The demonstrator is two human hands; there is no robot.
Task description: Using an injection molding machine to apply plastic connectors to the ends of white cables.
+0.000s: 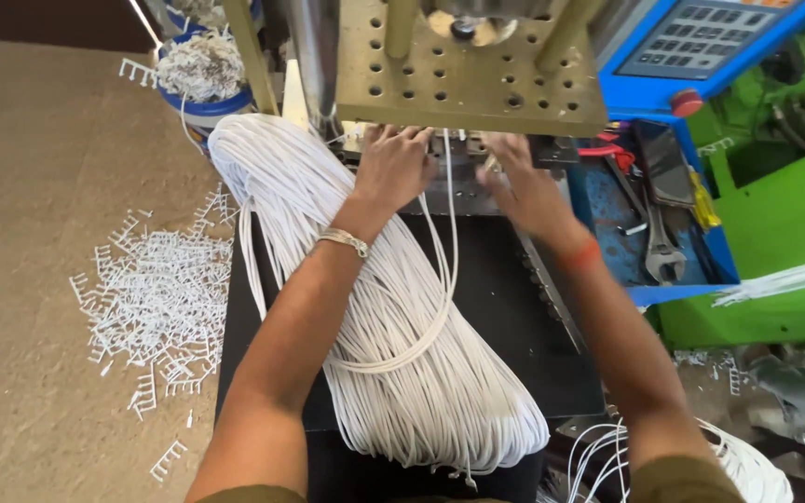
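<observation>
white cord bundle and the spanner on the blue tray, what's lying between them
In the head view, the black work surface and the person's right forearm lie between the white cord bundle and the spanner.

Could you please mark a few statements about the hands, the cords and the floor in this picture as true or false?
1. Both hands reach under the perforated metal plate. True.
2. The left hand wears a metal bracelet at the wrist. True.
3. The bundle of cords is black. False: it is white, lying on a black surface.
4. The wrench lies on the floor at the left. False: it lies on the blue ledge at the right; white plastic scraps litter the floor.
</observation>
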